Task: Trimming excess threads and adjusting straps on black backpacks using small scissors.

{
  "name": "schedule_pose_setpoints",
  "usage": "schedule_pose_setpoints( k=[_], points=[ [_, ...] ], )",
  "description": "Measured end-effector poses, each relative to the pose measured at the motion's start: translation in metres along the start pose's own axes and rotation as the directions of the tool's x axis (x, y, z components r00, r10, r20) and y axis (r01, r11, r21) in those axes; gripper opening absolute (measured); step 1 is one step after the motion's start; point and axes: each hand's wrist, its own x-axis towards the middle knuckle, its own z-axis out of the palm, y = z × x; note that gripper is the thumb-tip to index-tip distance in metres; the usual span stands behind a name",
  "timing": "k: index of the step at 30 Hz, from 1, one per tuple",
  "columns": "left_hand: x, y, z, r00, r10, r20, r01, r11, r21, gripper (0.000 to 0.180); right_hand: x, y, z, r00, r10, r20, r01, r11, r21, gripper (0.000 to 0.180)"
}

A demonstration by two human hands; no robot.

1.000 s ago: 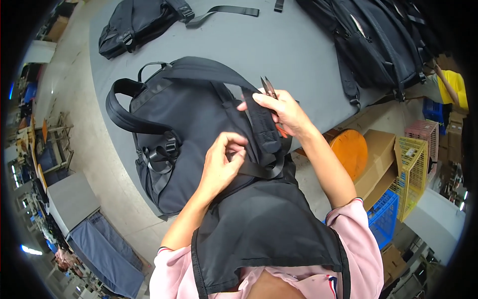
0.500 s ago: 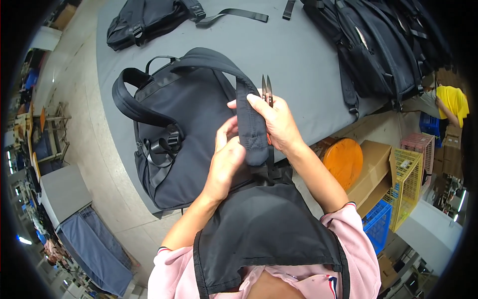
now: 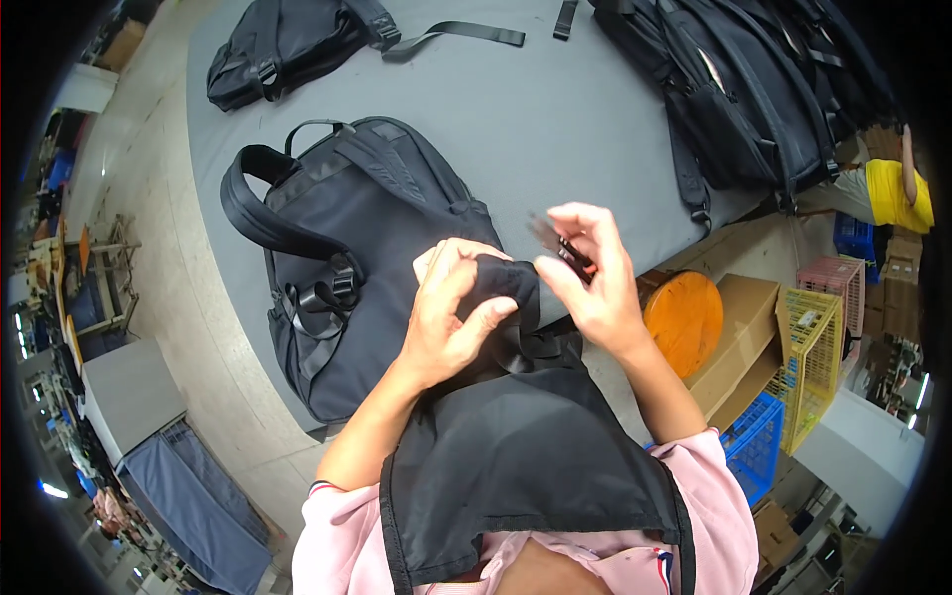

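A black backpack (image 3: 382,238) lies on the grey table in front of me, its shoulder straps upward. My left hand (image 3: 446,312) is closed around the lower end of the right-hand shoulder strap (image 3: 508,278), which is bent over near the apron. Just right of it, my right hand (image 3: 600,283) grips small thread snips (image 3: 572,255) between thumb and fingers. Their blades are blurred and point up and left, apart from the strap. The other shoulder strap (image 3: 263,213) loops out on the left, above a black buckle (image 3: 343,282) with loose webbing.
Another black bag (image 3: 293,50) lies at the far left of the grey table (image 3: 565,129), with webbing trailing right. Several backpacks (image 3: 734,99) are heaped at the far right. Beside the table are an orange round stool (image 3: 682,322), a cardboard box (image 3: 739,332), crates and a person in yellow (image 3: 897,193).
My left hand has moved up onto the strap, folding its end over. My right hand has let go of the strap and shifted right and down with the snips, which now tilt left.
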Motion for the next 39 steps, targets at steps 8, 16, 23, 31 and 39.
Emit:
schedule_pose_setpoints(
  k=[8,16,23,31,39],
  points=[
    [-0.002,-0.005,-0.002,0.997,-0.052,0.049,0.053,0.999,-0.013,0.031,-0.006,-0.017,-0.015,0.915,-0.265,0.303,0.388,0.784,-0.485,0.026],
    [-0.007,-0.007,0.000,0.993,-0.108,0.046,0.111,0.991,-0.075,0.033,-0.011,-0.003,-0.013,0.822,-0.483,0.301,0.555,0.564,-0.611,0.025],
    [-0.006,-0.003,0.000,0.990,-0.134,0.048,0.136,0.989,-0.049,0.033,-0.014,-0.004,-0.008,0.884,-0.409,0.227,0.465,0.712,-0.526,0.026],
    [-0.035,0.007,0.010,0.812,-0.548,-0.199,0.332,0.715,-0.615,0.030,-0.009,0.024,-0.019,0.981,0.184,0.067,-0.182,0.983,-0.030,0.019],
    [-0.039,0.009,0.024,0.773,-0.328,0.543,0.496,-0.221,-0.840,0.023,0.010,0.025,0.011,0.714,0.426,0.556,-0.658,0.678,0.326,0.016]
  ],
)
